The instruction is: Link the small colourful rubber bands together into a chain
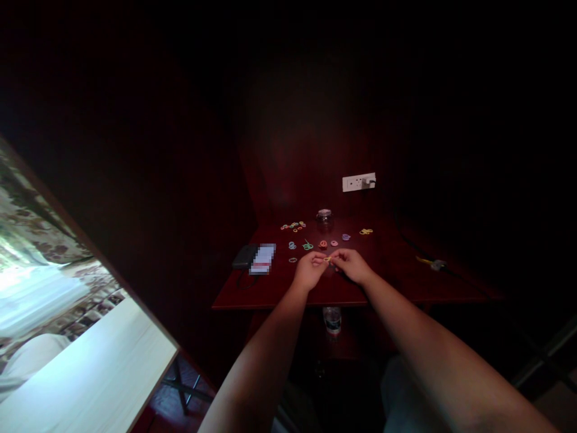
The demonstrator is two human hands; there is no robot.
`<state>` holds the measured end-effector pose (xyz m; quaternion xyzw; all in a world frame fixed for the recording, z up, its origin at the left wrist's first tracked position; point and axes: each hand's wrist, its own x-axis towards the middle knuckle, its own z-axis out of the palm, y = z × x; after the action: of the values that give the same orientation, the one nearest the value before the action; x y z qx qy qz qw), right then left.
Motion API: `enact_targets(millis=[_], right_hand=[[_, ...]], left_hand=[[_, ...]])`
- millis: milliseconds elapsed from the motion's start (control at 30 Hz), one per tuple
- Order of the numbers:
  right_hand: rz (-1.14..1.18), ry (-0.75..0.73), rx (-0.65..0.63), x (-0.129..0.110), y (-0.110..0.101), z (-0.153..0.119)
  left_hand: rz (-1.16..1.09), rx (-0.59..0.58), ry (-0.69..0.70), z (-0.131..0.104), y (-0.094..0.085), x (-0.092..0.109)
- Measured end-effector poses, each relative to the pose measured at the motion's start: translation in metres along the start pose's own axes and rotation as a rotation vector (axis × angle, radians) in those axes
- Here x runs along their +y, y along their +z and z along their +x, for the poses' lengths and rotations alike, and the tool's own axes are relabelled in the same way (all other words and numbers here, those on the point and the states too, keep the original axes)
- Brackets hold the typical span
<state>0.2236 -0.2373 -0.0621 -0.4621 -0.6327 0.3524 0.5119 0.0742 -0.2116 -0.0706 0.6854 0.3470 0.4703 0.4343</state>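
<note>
Over the front part of a dark red desk (pixel 270 294), my left hand (pixel 310 269) and my right hand (pixel 353 266) meet fingertip to fingertip. Both pinch a small yellow hair tie (pixel 328 259) between them. Just beyond my fingers lie small groups of hair ties sorted by colour: blue (pixel 292 245), green (pixel 308 246), orange-red (pixel 323 245), pink (pixel 334 243) and purple (pixel 345 237). A yellow group (pixel 366 231) sits farther right. Mixed-colour hair ties (pixel 294 226) are scattered at the back left. One pale loop (pixel 293 260) rests left of my left hand.
A clear jar (pixel 324 218) stands at the back. On the left, a phone (pixel 262 259) leans over a black case (pixel 244 257). A cable with a grey connector (pixel 437 264) lies right. A wall socket (pixel 359 182) holds a plug. Below the desk stands a bottle (pixel 332 322).
</note>
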Motion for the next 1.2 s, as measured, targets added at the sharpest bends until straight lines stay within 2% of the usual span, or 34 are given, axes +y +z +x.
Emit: enact_targets(millis=[300, 800, 1200], right_hand=[[0.034, -0.020, 0.014, -0.0014, 0.0000, -0.0016], [0.013, -0.044, -0.014, -0.0006, -0.0007, -0.0019], [-0.001, 0.004, 0.015, 0.0006, -0.0005, -0.0018]], left_hand=[[0.039, 0.038, 0.006, -0.0005, -0.0013, 0.0049], [0.108, 0.012, 0.023, -0.0007, -0.0017, 0.0020], [0.098, 0.019, 0.040, -0.0001, -0.0006, 0.0002]])
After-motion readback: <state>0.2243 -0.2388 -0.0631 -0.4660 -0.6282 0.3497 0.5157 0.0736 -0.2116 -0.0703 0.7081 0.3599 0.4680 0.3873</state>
